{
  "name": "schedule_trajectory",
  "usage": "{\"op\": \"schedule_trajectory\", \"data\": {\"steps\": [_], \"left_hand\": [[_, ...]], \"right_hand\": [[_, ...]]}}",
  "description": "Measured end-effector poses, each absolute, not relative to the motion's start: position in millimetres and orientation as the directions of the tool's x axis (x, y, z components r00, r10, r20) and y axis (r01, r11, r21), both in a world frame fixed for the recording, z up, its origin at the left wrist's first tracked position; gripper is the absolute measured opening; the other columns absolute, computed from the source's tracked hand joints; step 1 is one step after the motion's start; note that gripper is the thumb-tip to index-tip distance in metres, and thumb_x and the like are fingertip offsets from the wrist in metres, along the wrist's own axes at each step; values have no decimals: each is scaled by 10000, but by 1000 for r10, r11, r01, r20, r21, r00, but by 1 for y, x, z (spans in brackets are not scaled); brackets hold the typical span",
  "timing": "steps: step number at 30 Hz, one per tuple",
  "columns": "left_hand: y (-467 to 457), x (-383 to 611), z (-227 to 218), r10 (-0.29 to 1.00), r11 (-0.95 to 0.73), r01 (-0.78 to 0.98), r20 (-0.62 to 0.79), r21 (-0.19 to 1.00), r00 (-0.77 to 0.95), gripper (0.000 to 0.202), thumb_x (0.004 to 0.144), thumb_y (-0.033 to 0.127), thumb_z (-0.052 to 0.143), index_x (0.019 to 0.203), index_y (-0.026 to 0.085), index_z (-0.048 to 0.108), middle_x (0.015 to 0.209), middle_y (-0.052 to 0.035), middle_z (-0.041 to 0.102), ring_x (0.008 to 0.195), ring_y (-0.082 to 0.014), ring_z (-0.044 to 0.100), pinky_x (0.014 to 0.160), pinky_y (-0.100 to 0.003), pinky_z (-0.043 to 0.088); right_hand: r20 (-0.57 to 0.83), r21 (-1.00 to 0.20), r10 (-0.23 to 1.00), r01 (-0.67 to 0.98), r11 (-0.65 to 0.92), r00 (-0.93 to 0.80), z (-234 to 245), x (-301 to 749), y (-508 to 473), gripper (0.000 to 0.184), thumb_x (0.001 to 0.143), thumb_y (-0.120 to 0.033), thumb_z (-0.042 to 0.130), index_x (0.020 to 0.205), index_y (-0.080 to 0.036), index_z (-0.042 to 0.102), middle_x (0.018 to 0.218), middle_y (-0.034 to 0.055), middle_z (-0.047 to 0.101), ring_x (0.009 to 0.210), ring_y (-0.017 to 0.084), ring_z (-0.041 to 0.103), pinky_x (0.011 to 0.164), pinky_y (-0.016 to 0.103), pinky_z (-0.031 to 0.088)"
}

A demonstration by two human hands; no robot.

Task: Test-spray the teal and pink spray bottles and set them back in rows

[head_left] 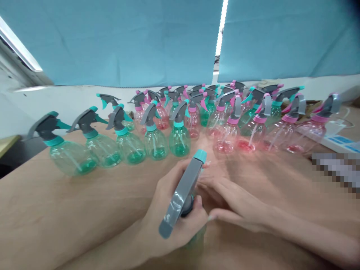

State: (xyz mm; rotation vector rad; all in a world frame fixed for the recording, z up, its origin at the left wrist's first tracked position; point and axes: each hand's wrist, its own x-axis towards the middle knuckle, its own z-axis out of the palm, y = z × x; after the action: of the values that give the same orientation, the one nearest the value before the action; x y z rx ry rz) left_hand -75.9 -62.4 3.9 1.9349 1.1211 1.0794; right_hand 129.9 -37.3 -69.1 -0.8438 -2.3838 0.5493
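My left hand (168,202) is wrapped round the neck of a spray bottle with a grey trigger head (182,195) and a teal nozzle (200,155). The head points forward and slightly right. Under the hand a bit of the bottle's clear green body (196,240) shows; the rest is hidden. My right hand (233,198) lies just right of this bottle, thumb apart and fingers stretched toward it. Its fingertips are partly hidden behind the bottle head, so I cannot tell whether they touch it.
A row of green spray bottles (131,146) stands at the left, a row of pink ones (225,138) at the right. Several more of both colours crowd behind. A white power strip (337,138) lies at the right on the wooden table (70,210). Blue cloth (126,41) hangs behind.
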Motion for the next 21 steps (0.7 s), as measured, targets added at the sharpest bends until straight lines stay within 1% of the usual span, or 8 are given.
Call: {"op": "schedule_trajectory", "data": {"steps": [1,3,6,9,11,15,18,21], "left_hand": [[-63,-76,4,896,-424,362,329,830,297,510,653,118,518,1131,294,544,922,21,696,747,-204,679,719,-355,612],[-64,-75,4,897,-422,358,324,833,302,522,643,93,519,1122,299,544,992,27,705,824,-210,690,787,-362,616],[-65,-74,3,901,-416,372,320,830,294,557,646,70,523,1140,327,544,1111,41,701,973,-235,684,902,-399,601],[-64,-75,3,896,-433,386,340,815,287,585,647,72,532,1162,350,550,1187,53,683,1081,-256,657,970,-412,573],[-60,-76,2,898,-427,394,332,814,288,586,638,61,528,1153,337,560,1170,46,683,1060,-248,664,961,-389,572],[-45,-79,1,895,-430,377,333,821,297,522,665,111,536,1147,304,581,996,14,693,848,-227,694,823,-383,603],[-36,-80,0,894,-440,386,353,811,277,485,675,136,532,1127,300,602,993,-2,677,866,-234,685,845,-397,585],[-34,-80,2,888,-448,384,351,808,296,468,671,142,535,1110,296,590,978,-8,659,832,-225,670,804,-377,584]], "right_hand": [[313,-563,666,432,704,-678,-75,134,-33,585,917,-511,595,1416,-238,452,1394,116,588,1244,260,585,1000,423,516],[284,-554,688,471,686,-668,-85,141,-24,543,934,-482,581,1400,-221,484,1428,142,552,1307,287,527,1050,491,466],[287,-498,697,519,695,-657,-95,146,-16,536,921,-484,602,1382,-219,530,1438,144,543,1349,301,480,1088,525,423],[290,-456,691,538,708,-662,-98,145,-14,570,906,-498,620,1392,-213,537,1439,143,543,1362,310,464,1097,536,415],[291,-450,692,544,708,-661,-98,144,-15,569,913,-488,615,1403,-212,530,1449,138,533,1368,309,455,1102,536,412],[255,-456,703,559,693,-663,-96,143,-16,585,933,-482,587,1432,-189,498,1486,143,482,1397,311,410,1110,541,402],[228,-469,711,565,679,-665,-96,145,-16,581,945,-487,566,1443,-199,483,1502,130,461,1406,304,395,1119,544,391],[205,-477,716,571,668,-667,-96,147,-15,568,959,-487,541,1445,-199,480,1509,119,453,1414,297,384,1130,548,373]]}}
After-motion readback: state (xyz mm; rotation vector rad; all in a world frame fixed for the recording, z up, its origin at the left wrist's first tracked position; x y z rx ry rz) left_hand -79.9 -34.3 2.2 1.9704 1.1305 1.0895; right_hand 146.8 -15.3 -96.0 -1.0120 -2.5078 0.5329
